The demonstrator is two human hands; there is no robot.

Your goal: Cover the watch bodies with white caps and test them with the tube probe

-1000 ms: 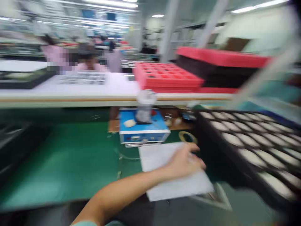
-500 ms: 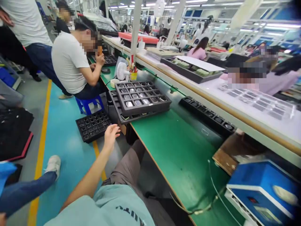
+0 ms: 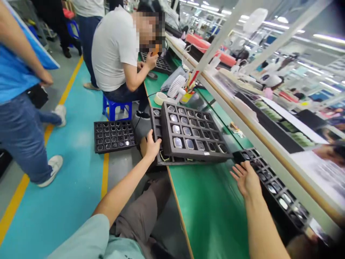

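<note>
Two black foam trays lie stacked askew on the green bench. The upper tray (image 3: 172, 153) has square pockets holding small glassy pieces with rounded corners, like watch faces. Below it the lower tray (image 3: 156, 124) sticks out to the left, its contents mostly hidden. My left hand (image 3: 152, 147) is at the lower tray's left edge, thumb over the rim and fingers on the outer side. My right hand (image 3: 246, 178) hovers over the bench right of the stack, fingers spread, holding nothing. Near it stands a long black tray (image 3: 272, 183) of similar pieces, under the shelf.
Another pocketed tray (image 3: 114, 136) is low at the left, over the floor. A seated co-worker (image 3: 115, 54) holds an orange object beyond the stack. A white fan (image 3: 176, 86), tape roll (image 3: 161, 98) and yellow pen cup (image 3: 187, 96) stand behind it. A person (image 3: 24, 108) walks at left.
My left hand has moved forward to the lower tray's edge. My right hand has come into view at the right. The view has turned left and closer to the stack.
</note>
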